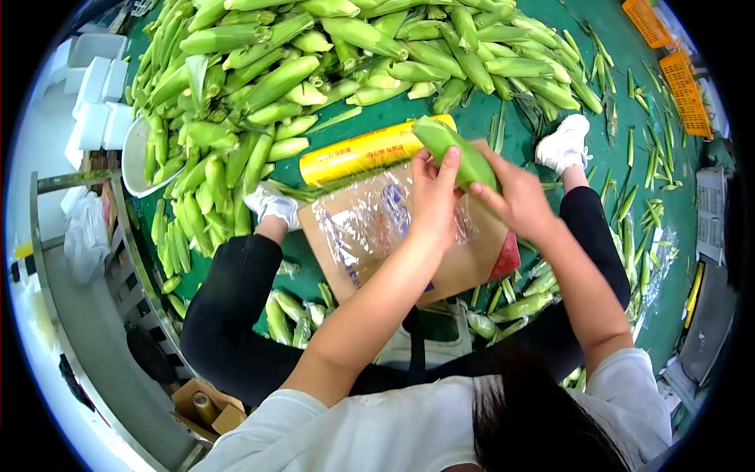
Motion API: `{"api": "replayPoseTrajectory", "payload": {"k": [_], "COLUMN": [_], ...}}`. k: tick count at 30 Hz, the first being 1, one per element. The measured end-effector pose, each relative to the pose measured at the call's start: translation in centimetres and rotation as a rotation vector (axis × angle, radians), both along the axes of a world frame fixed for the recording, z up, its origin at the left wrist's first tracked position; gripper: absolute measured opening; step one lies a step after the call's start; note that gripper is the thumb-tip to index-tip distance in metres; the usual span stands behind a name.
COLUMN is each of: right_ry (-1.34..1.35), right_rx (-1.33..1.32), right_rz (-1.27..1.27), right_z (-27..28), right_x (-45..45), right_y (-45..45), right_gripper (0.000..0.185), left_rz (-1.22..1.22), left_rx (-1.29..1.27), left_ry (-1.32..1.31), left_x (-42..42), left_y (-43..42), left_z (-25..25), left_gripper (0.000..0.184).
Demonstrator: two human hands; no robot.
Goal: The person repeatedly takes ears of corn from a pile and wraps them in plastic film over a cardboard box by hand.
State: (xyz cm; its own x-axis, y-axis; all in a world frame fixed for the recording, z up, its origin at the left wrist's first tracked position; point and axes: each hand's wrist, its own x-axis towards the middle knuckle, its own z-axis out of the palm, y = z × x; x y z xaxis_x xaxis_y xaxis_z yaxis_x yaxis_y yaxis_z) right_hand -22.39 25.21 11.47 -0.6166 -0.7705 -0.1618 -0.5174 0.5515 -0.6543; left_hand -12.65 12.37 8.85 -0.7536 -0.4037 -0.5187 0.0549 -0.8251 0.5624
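Note:
An ear of corn [464, 157] in its green husk is held in both hands above a cardboard box [464, 271]. My left hand [437, 193] pinches it from the left, thumb along the husk. Closed round its lower right end is my right hand [515, 193]. Clear plastic film [366, 224] lies crinkled over the top of the box. Just beyond it rests a yellow roll of cling film [362, 153] with red print, partly behind the corn.
A large heap of husked corn [275, 86] covers the green floor [621, 149] ahead. Wrapped ears [519, 307] lie near my legs. Orange crates [684, 90] stand at right, a metal rack [118, 259] at left, and white foam boxes [102, 86] behind it.

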Motion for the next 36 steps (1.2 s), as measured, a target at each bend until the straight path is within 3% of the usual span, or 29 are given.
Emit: {"api": "replayPoseTrajectory", "payload": {"k": [3,5,6,9,10,11,13,14,15,16,17,18,19,20,22,23,24,25,26,28,31,32,33,35,36], "right_ry": [0.005,0.023,0.074,-0.177,-0.229,-0.263,-0.860,-1.158,-1.330,-0.831,-0.652,-0.235,0.280,0.697,1.100,0.791,0.094,0.036,0.127,0.137,-0.765,-0.843,-0.606,0.022,-0.020], "right_rx": [-0.313,-0.476,-0.501,-0.457,-0.320,-0.516,-0.691,-0.817,-0.763,-0.607,-0.773,-0.558,-0.098,0.278,0.491,0.413,0.373,0.234,0.248,0.258,-0.530,-0.692,-0.737,-0.481,-0.464], "right_rz": [-0.102,-0.142,-0.213,-0.498,-0.530,-0.617,-1.085,-1.099,-0.994,-1.187,-1.389,-1.318,-1.306,-1.373,-1.060,-0.875,-0.662,-0.619,-0.417,-0.387,-0.881,-0.918,-0.763,-0.354,-0.214], "right_z": [-1.1,-1.9,-2.1,-0.5,-1.2,-4.1,-1.8,-3.1,-2.6,1.5,0.1,0.8,1.7,2.6,-0.2,0.0,0.6,-7.1,-9.2,-11.2,-12.7,-11.4,-9.6,-8.3,-8.9], "right_x": [5.9,8.8,9.9,12.0,11.6,10.9,9.0,6.3,3.1,1.0,-4.3,-6.1,-7.8,-9.5,-5.6,-1.1,1.6,5.0,8.6,12.0,12.3,11.9,12.0,11.4,10.9], "right_y": [1.3,1.5,1.6,2.4,3.2,4.1,5.1,7.8,10.3,10.3,14.3,16.4,18.5,20.6,17.5,13.4,9.8,8.5,5.6,4.0,6.3,6.3,5.0,1.4,-0.6], "right_gripper": [0.039,0.037,0.035,0.030,0.034,0.034,0.031,0.028,0.029,0.029,0.036,0.040,0.050,0.064,0.075,0.069,0.060,0.052,0.047,0.029,0.017,0.010,0.009,0.012,0.017], "left_rz": [0.133,0.172,0.136,0.085,0.096,0.049,0.108,0.128,0.156,0.146,0.138,0.096,0.056,0.089,0.150,0.028,-0.101,-0.237,-0.329,-0.481,-0.787,-0.837,-0.879,-0.777,-0.672], "left_rx": [0.090,0.070,0.032,0.046,0.099,0.042,0.231,0.339,0.459,0.423,0.387,0.330,0.270,0.097,-0.245,-0.594,-0.941,-1.286,-1.435,-1.655,-1.767,-1.791,-1.816,-1.870,-1.934], "left_ry": [0.010,0.034,0.057,0.128,0.110,0.127,0.090,0.105,0.244,0.261,0.274,0.357,0.439,0.257,-0.101,-0.114,-0.128,-0.142,-0.126,-0.170,-0.419,-0.490,-0.560,-0.407,-0.324], "left_x": [3.1,5.6,6.6,9.0,9.6,10.1,10.1,10.0,10.0,9.9,10.1,10.3,10.5,10.3,8.5,7.7,7.2,7.0,6.8,7.3,8.6,8.8,8.8,9.0,9.2], "left_y": [2.2,3.8,3.9,4.2,4.0,4.0,3.8,3.4,2.9,1.9,0.5,-1.6,-3.5,-4.5,-5.8,-6.1,-6.4,-6.6,-6.3,-6.0,-4.7,-3.8,-3.3,-3.1,-3.5], "left_z": [1.9,3.0,3.3,2.9,2.4,0.6,1.0,0.0,-2.5,-3.0,-3.3,-4.7,-5.8,-4.6,-1.1,-1.8,-3.1,-4.3,-5.3,-7.3,-7.3,-6.8,-6.4,-6.5,-7.0], "left_gripper": [0.061,0.059,0.057,0.052,0.046,0.036,0.041,0.046,0.045,0.044,0.044,0.045,0.045,0.045,0.048,0.050,0.052,0.054,0.062,0.069,0.066,0.064,0.063,0.058,0.058]}}
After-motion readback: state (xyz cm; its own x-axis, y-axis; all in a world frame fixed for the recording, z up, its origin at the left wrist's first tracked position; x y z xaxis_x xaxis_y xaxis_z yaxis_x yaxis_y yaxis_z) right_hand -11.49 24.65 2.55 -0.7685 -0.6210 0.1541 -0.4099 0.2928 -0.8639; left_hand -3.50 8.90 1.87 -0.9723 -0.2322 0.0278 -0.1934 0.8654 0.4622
